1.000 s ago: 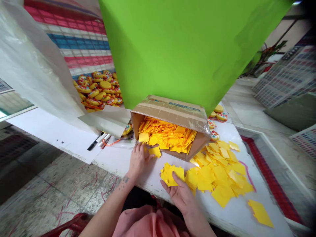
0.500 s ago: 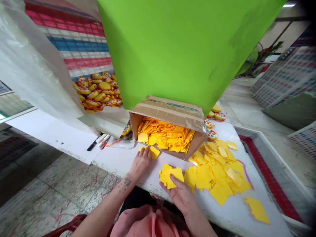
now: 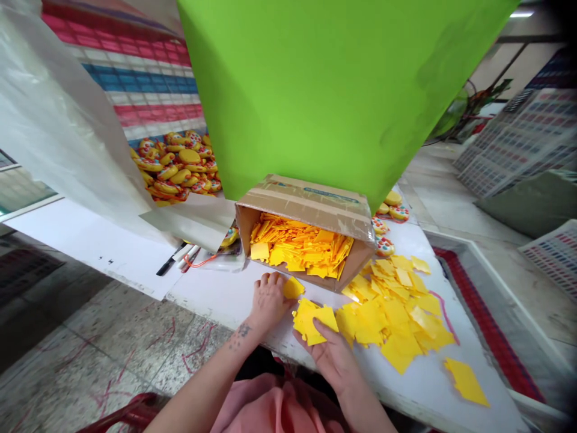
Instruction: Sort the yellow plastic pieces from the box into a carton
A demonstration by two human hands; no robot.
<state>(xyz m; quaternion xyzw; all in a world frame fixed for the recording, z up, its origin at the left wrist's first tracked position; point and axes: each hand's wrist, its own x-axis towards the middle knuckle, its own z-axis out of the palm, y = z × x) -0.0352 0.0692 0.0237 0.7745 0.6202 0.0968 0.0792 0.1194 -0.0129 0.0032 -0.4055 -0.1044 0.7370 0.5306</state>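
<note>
Our left hand (image 3: pixel 269 302) slid toward our right hand (image 3: pixel 334 358), one yellow card (image 3: pixel 294 288) moving along with it.
We curled the left fingers (image 3: pixel 269 279) over it before the cardboard box (image 3: pixel 306 203), grip hidden; our right hand, half closed, held a card stack (image 3: pixel 322 319) beside the loose pile (image 3: pixel 399 325) on the table (image 3: pixel 216 288).

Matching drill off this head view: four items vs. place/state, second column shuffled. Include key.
1. Left hand
2. Right hand
3. Cardboard box
4. Green panel

A. Behind the box
B. Holding several yellow pieces, fanned in a bunch
C. Open side facing the person, orange-yellow pieces inside
D. At a lone yellow piece in front of the box

Pairs: 1-D, 2-B, 3-C, 4-A
</note>
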